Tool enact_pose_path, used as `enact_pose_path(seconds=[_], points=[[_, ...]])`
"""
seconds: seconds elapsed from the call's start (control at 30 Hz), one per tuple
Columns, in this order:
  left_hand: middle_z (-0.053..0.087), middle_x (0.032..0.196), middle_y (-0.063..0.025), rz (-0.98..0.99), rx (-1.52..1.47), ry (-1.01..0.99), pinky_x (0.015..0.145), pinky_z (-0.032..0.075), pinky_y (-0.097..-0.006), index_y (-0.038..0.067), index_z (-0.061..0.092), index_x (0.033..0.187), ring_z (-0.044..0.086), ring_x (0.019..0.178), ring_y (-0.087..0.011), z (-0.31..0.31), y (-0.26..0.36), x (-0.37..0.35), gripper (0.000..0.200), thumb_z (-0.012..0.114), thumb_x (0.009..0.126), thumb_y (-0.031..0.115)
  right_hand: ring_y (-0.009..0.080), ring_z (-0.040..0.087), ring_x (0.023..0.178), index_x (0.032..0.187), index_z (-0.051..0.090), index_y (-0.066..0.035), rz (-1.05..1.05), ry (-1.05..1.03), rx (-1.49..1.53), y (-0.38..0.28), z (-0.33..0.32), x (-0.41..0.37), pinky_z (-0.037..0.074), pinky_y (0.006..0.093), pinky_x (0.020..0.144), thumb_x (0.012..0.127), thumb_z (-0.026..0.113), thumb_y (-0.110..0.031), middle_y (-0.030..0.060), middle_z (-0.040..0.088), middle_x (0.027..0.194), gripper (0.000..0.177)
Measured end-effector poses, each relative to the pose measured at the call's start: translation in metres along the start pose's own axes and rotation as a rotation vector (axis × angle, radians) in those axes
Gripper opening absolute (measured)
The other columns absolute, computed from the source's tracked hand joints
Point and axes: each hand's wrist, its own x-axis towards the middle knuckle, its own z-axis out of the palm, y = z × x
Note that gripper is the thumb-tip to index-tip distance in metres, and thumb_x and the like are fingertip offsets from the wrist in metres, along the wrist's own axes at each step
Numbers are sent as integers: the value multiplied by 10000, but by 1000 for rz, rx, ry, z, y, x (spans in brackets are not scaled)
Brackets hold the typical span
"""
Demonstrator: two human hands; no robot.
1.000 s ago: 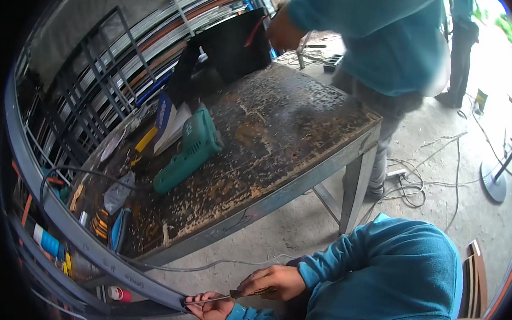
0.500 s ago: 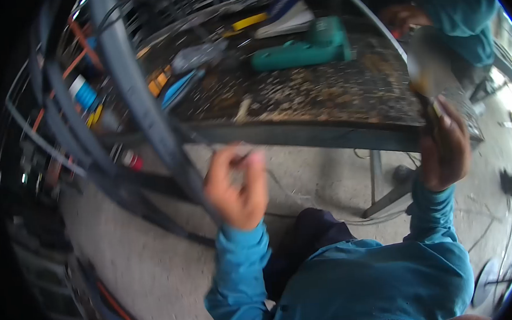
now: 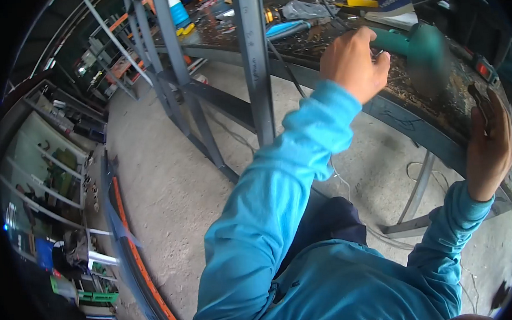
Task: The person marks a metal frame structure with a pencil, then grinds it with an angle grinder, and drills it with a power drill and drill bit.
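Workshop with a rough concrete floor (image 3: 164, 182) and a rusty, paint-flecked steel workbench (image 3: 428, 133) running across the top of the view.

Left hand (image 3: 352, 62) is up over the bench edge with its fingers (image 3: 378, 66) curled in tight, knuckles toward the camera. Might be something thin pinched in there, honestly can't tell. Just to the right of those fingertips, almost touching, is the green power tool (image 3: 427, 52) lying flat on the bench. Its long axis runs roughly left-to-right along the bench, narrow end pointing at the left hand, fat motor end further right. Plastic shell, smooth, a bit blurred.

Right hand (image 3: 490, 148) is lower down at the bench's near rail, fingers wrapped round a dark tool (image 3: 484, 104) that sticks up past the fingertips. Looks like black metal, exact shape hard to make out. It's clearly further from the green tool than the left hand is.

Further out: a grey galvanised upright (image 3: 256, 61) standing left of the arm, a blue-handled tool (image 3: 287, 28) and a yellow one (image 3: 360, 2) among the bench clutter.
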Motion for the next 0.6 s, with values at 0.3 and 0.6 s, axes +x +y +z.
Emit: enact_pose_path(seconds=[0.3, 0.6], points=[[532, 1147, -113, -674, -27, 1107, 946, 367, -366, -21, 553, 1134, 496, 1081, -262, -36, -181, -172, 432, 655, 887, 319, 282, 637, 1084, 1238, 612, -125, -192, -82, -127, -7, -5, -5, 542, 368, 867, 845, 677, -109, 103, 605, 1264, 399], [667, 950, -38, -953, -1111, 417, 732, 480, -279, 31, 661, 1086, 612, 833, -140, -50, -247, -182, 487, 603, 888, 473, 199, 673, 928, 1274, 591, -120, -19, -148, 16, -14, 8, -8, 498, 289, 669, 907, 639, -206, 89, 626, 1219, 380]])
